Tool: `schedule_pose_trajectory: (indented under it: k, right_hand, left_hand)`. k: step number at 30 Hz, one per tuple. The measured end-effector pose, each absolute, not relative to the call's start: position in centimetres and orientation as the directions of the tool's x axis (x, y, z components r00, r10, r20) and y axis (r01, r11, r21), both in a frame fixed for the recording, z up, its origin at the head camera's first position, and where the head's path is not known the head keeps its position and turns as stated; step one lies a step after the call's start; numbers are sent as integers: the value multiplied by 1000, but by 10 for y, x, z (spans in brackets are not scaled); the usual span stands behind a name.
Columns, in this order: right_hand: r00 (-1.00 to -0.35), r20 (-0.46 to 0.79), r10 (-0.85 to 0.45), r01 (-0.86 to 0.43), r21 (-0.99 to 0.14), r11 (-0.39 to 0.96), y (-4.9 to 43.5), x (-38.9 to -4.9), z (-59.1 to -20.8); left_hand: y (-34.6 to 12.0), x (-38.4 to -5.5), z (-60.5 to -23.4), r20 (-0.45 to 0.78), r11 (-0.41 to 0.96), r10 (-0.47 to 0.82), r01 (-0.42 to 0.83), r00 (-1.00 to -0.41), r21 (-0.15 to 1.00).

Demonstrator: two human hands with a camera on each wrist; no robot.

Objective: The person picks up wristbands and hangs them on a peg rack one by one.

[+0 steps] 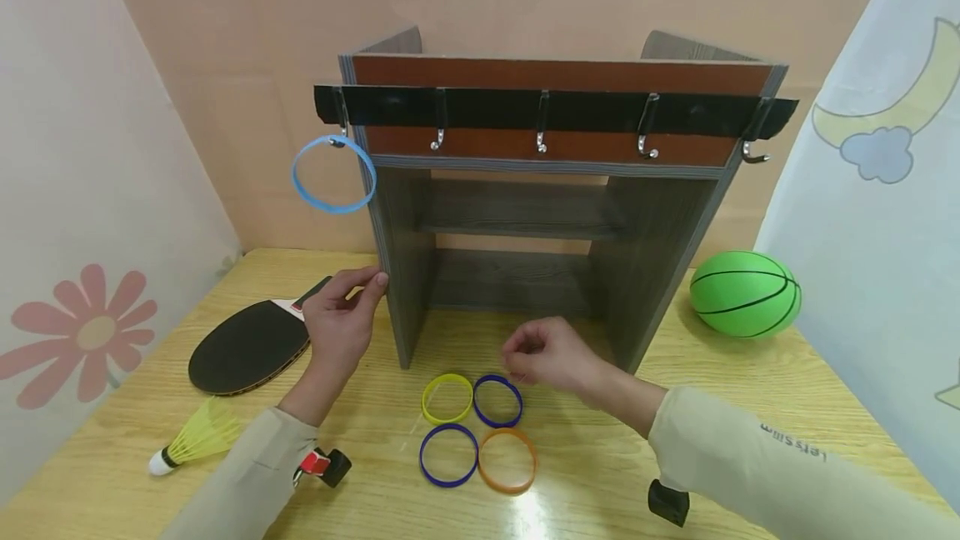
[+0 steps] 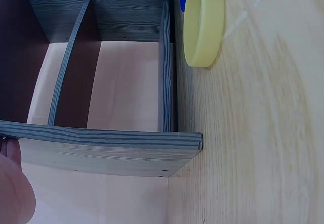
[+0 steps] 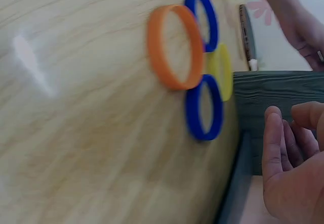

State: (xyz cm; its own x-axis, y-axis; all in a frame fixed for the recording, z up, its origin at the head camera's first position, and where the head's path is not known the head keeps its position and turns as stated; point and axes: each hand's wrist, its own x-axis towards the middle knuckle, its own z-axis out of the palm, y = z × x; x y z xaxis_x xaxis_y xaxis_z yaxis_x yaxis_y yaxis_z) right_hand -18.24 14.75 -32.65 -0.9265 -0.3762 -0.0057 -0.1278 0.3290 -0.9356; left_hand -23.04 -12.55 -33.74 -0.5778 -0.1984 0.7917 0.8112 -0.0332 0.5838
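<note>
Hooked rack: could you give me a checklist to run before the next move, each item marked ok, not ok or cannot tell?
1. Light blue band hanging on the leftmost hook: ok.
2. Other four hooks bare: ok.
3. Yellow band, orange band and two dark blue bands lying on the table: ok.
4. Right hand empty: ok, it holds nothing.
5. Left hand touching the left side panel: ok.
6. Rack fastened down: cannot tell.
</note>
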Motion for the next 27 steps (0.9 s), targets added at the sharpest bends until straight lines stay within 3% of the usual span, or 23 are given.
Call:
schedule_pose_trajectory:
  k: [12,27]
  right_hand:
    - [-931,-52,-362,-85,-932,352,162,-178,-371]
    - [-948,-83,-306,-57,-904,424,159,-179,-381]
  left_hand:
    - [-125,-229,-336,787,-68,-204,811,-582,582]
    - [-125,-230,-337,785,-45,-198,806,-587,591]
